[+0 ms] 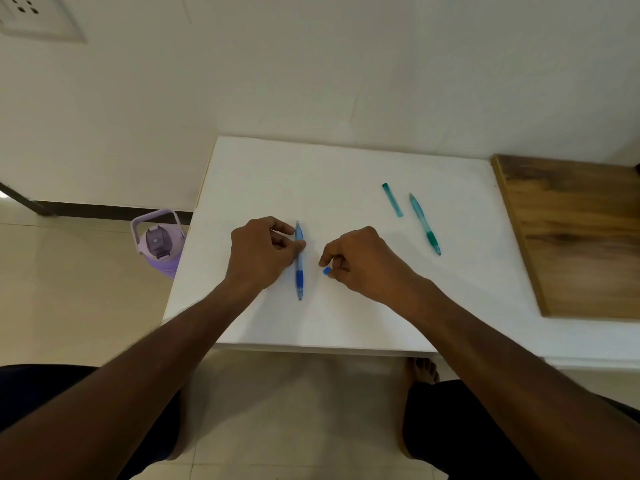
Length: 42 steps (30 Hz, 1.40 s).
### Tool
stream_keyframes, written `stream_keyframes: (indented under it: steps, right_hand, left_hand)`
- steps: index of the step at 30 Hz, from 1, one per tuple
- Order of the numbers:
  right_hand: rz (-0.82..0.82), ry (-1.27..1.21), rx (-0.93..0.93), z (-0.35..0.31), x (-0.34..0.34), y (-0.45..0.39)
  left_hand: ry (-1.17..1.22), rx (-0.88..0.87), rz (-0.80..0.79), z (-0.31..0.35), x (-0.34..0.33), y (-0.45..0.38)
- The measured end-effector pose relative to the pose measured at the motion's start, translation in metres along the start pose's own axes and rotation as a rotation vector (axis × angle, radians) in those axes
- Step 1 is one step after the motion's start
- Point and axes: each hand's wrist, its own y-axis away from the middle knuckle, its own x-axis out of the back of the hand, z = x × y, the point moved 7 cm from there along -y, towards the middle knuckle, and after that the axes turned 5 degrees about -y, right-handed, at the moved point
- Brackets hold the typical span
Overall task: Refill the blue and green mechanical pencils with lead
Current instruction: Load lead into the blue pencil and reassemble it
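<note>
Fingers of the left hand (pixel 265 252) pinch the blue pencil (pixel 299 261); the right hand (pixel 360 263) curls by the loose cap (pixel 326 270) — touching or not, unclear — it could roll off the table (pixel 346 317)

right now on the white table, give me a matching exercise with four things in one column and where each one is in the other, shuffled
Things:
1. blue mechanical pencil
2. small blue cap
3. green mechanical pencil
4. teal lead tube

Places:
A. lying on the table, left of the green pencil
B. pinched at the right hand fingertips
C. under the left hand fingers
D. nearest the wooden board

Pairs: 1-C, 2-B, 3-D, 4-A
</note>
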Motion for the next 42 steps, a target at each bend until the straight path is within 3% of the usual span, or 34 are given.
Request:
stream_keyframes:
  steps: [6,11,15,19,25,30,36,42]
  right_hand:
    - [0.042,0.016,0.050,-0.003,0.018,0.003]
    - [0.260,-0.072,-0.188,0.036,0.070,0.015]
    - [0.053,0.067,-0.350,0.056,0.056,0.022]
    - [-0.007,-0.140,-0.371,0.044,0.036,0.020]
    - [-0.032,-0.450,-0.413,0.037,0.026,0.019]
    - [0.135,-0.220,-0.348,0.057,0.062,0.022]
    - [0.185,-0.222,-0.249,0.054,0.068,0.023]
    - [0.237,-0.378,-0.277,0.057,0.074,0.025]
  left_hand:
    - [-0.047,-0.037,-0.001,0.002,0.002,-0.001]
    - [-0.085,-0.097,0.057,0.010,0.005,0.002]
    - [-0.123,-0.304,0.008,0.034,-0.006,0.014]
    - [-0.278,-0.421,-0.143,0.051,-0.029,0.022]
    - [-0.385,-0.372,-0.214,0.062,-0.052,0.016]
    - [-0.413,-0.397,-0.174,0.067,-0.058,0.025]
    - [-0.569,-0.381,-0.175,0.066,-0.071,0.035]
    - [-0.454,-0.318,-0.225,0.056,-0.063,0.032]
